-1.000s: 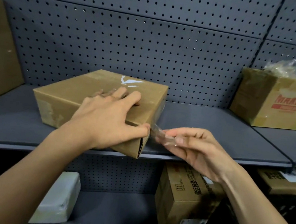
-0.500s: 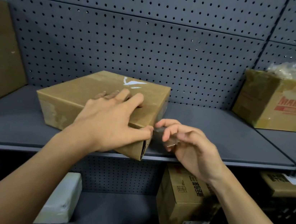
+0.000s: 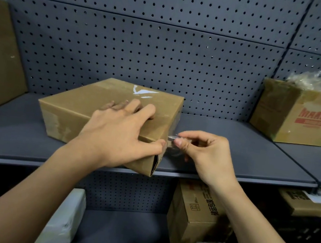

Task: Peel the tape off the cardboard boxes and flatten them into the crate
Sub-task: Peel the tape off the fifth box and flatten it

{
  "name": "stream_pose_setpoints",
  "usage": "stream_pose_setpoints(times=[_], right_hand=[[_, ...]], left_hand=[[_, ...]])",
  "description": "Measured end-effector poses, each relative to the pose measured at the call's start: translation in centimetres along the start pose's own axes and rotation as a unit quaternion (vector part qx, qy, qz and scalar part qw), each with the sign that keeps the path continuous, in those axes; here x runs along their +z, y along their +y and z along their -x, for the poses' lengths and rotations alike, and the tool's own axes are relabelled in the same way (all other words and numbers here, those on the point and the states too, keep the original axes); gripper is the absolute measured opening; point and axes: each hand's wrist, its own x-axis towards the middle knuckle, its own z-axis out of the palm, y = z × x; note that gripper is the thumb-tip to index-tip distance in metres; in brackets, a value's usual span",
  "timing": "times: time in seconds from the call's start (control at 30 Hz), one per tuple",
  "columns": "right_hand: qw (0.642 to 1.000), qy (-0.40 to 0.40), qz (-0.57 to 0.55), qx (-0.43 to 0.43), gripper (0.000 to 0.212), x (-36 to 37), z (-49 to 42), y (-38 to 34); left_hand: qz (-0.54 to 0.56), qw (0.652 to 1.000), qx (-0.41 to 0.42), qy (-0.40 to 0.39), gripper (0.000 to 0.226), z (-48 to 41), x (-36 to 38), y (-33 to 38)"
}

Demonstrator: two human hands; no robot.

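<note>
A flat cardboard box (image 3: 103, 114) sits on a grey shelf (image 3: 232, 157), its near right corner jutting past the front edge. The left hand (image 3: 119, 134) lies spread open on the lid, thumb hooked over that corner, pinning the box down. The right hand (image 3: 202, 151) pinches what appears to be a strip of clear tape (image 3: 171, 138) between thumb and forefinger, just beside the box's right side. Peeling is under way; the next move likely calls for a steady pull away from the box. No crate is clearly visible.
</note>
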Motion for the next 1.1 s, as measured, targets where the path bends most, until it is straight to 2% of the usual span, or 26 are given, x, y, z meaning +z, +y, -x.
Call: stream_pose_setpoints(times=[0.03,0.17,0.3,0.33,0.4,0.47,0.53,0.7,0.83,0.93,1.03,1.1], right_hand=[[1.0,0.013,0.005,-0.005,0.004,-0.1,0.0,0.1],[0.998,0.062,0.027,0.01,0.014,-0.1,-0.5,0.7],[0.975,0.211,-0.006,0.071,0.017,-2.1,-1.8,1.7],[0.972,0.223,-0.002,0.07,0.014,-2.8,-2.0,1.7],[0.982,0.176,-0.015,0.06,0.006,-2.9,-2.0,1.3],[0.991,0.095,-0.068,0.062,0.024,-1.7,-1.4,0.6],[0.994,0.05,-0.073,0.057,0.027,-0.4,-0.9,0.2],[0.993,0.05,-0.087,0.061,0.025,0.7,-0.4,0.2],[0.995,-0.009,-0.083,0.06,0.052,0.7,-0.1,0.6],[0.999,-0.023,-0.011,0.031,0.067,0.5,-0.1,1.0],[0.999,-0.035,0.008,0.005,0.067,0.9,-0.4,1.1],[0.999,-0.031,0.025,-0.021,0.055,1.0,-0.9,1.3]], left_hand=[[0.0,1.0,0.0,-0.002,0.065,0.0,-0.1,0.0],[0.006,1.0,0.009,-0.012,0.056,0.1,-0.4,0.1],[0.04,0.999,0.022,-0.014,0.057,0.7,-0.6,-1.4],[0.048,0.998,0.025,-0.016,0.058,0.9,-0.6,-1.9],[0.062,0.997,0.032,-0.022,0.057,1.1,-0.7,-2.4],[0.069,0.997,0.033,-0.023,0.054,1.2,-0.7,-2.4],[0.071,0.997,0.03,-0.021,0.052,1.2,-0.7,-2.3],[0.072,0.997,0.031,-0.028,0.056,1.4,-0.7,-2.4],[0.066,0.997,0.031,-0.021,0.062,1.3,-0.6,-2.4],[0.06,0.997,0.036,-0.014,0.062,1.2,-0.5,-2.4],[0.06,0.997,0.039,-0.012,0.062,1.1,-0.5,-2.4],[0.057,0.997,0.043,-0.012,0.063,1.2,-0.6,-2.3]])
